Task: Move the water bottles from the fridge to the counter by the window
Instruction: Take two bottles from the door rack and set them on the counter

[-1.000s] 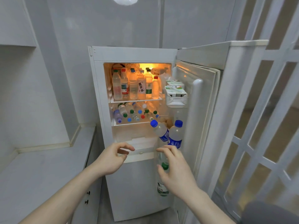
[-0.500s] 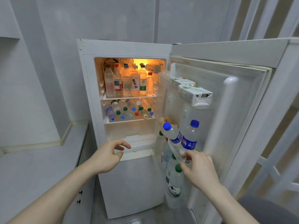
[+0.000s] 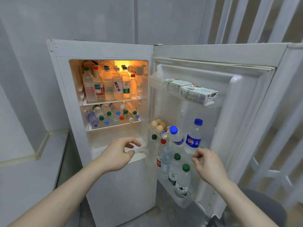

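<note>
The fridge door [image 3: 229, 112] is now swung wider. The right hand [image 3: 209, 166], loosely open, has been lowered just below the blue-capped bottles [image 3: 193, 138] in the door shelf; the left hand [image 3: 118, 154] stays relaxed, empty.

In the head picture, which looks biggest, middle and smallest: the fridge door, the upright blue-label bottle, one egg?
1. fridge door
2. blue-label bottle
3. egg
The differences are plain, so nearness doesn't change the order.
</note>
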Demonstrator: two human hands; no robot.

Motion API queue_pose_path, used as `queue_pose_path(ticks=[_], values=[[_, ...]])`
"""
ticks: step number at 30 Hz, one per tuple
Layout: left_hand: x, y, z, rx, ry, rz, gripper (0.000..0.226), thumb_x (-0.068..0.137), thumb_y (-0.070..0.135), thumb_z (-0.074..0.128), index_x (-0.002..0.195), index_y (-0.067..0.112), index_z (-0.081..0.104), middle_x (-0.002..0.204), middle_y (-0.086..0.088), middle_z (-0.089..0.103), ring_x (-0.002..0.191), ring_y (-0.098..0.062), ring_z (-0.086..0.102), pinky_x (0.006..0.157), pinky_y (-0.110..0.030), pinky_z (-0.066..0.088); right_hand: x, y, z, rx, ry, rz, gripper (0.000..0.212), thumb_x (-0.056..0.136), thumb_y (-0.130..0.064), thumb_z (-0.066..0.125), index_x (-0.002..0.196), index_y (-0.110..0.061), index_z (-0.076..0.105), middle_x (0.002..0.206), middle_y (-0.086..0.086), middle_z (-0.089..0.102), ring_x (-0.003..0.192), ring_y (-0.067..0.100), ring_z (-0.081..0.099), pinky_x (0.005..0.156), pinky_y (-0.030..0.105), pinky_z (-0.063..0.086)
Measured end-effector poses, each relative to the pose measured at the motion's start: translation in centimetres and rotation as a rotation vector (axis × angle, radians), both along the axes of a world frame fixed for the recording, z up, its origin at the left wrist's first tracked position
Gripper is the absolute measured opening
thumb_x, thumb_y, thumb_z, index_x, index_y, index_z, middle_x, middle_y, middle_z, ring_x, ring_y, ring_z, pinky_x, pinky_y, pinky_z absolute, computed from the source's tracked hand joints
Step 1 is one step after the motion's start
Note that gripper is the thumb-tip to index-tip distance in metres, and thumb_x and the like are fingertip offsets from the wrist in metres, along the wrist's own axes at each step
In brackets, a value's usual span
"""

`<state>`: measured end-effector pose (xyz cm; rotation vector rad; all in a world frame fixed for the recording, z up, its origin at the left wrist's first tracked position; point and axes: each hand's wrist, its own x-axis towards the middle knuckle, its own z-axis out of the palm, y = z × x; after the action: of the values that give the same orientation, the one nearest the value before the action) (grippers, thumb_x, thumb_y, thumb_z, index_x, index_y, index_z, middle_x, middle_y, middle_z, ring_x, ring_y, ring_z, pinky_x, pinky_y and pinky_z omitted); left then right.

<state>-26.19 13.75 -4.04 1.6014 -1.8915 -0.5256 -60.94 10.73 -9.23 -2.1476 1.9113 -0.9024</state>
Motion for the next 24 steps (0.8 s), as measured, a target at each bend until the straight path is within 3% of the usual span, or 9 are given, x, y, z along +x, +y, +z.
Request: queue_pose_path(ticks=[2, 8, 13, 20, 24], values=[[-1.5, -0.6, 0.6, -0.018, -0.006, -0.037, 0.030, 0.093, 0.019, 0.060, 0.104, 0.046, 0.066, 0.119, 0.021, 0.065, 0.113, 0.008, 0.058, 0.091, -0.034, 0.056, -0.7, -0.3, -0.1, 0.006, -0.011, 0.000, 0.020, 0.089, -0.016, 0.074, 0.077, -0.024, 0.061, 0.082, -0.011, 0.061, 0.087, 0.017, 0.053, 0.069, 0.029, 0.037], [-5.9, -2.2, 1.6, -0.068, 0.020, -0.101, 0.029, 0.092, 0.023, 0.064, 0.116, 0.040, 0.065, 0.120, 0.026, 0.062, 0.110, 0.005, 0.060, 0.091, -0.030, 0.055, -2.6, -1.2, 0.3, 0.035, -0.031, -0.015, 0.021, 0.089, -0.017, 0.075, 0.077, -0.028, 0.061, 0.083, -0.013, 0.063, 0.088, 0.015, 0.054, 0.072, 0.029, 0.037], [-9.9, -4.0, 1.8, -0.108, 0.121, -0.108, 0.050, 0.086, 0.029, 0.075, 0.131, 0.036, 0.055, 0.132, 0.020, 0.054, 0.108, -0.001, 0.060, 0.089, -0.031, 0.056, -3.8, -1.3, 0.0, 0.036, -0.082, 0.002, 0.022, 0.091, -0.023, 0.076, 0.077, -0.030, 0.061, 0.085, -0.015, 0.064, 0.090, 0.007, 0.054, 0.073, 0.022, 0.036], [-16.6, -8.1, 1.4, -0.102, 0.078, -0.140, 0.080, 0.077, 0.045, 0.082, 0.144, 0.028, 0.042, 0.140, 0.012, 0.050, 0.127, -0.008, 0.050, 0.106, -0.031, 0.045, -5.6, -2.1, -0.3, 0.007, -0.123, 0.045, 0.025, 0.092, -0.025, 0.076, 0.077, -0.034, 0.058, 0.085, -0.017, 0.063, 0.092, 0.001, 0.056, 0.074, 0.018, 0.040], [-18.0, -9.8, 0.7, -0.083, 0.068, -0.104, 0.081, 0.075, 0.052, 0.083, 0.142, 0.032, 0.042, 0.140, 0.014, 0.052, 0.127, -0.007, 0.051, 0.105, -0.037, 0.051, -6.1, -2.1, -0.5, -0.002, -0.126, 0.092, 0.026, 0.091, -0.025, 0.076, 0.076, -0.034, 0.057, 0.083, -0.018, 0.061, 0.092, -0.002, 0.055, 0.076, 0.014, 0.039]])
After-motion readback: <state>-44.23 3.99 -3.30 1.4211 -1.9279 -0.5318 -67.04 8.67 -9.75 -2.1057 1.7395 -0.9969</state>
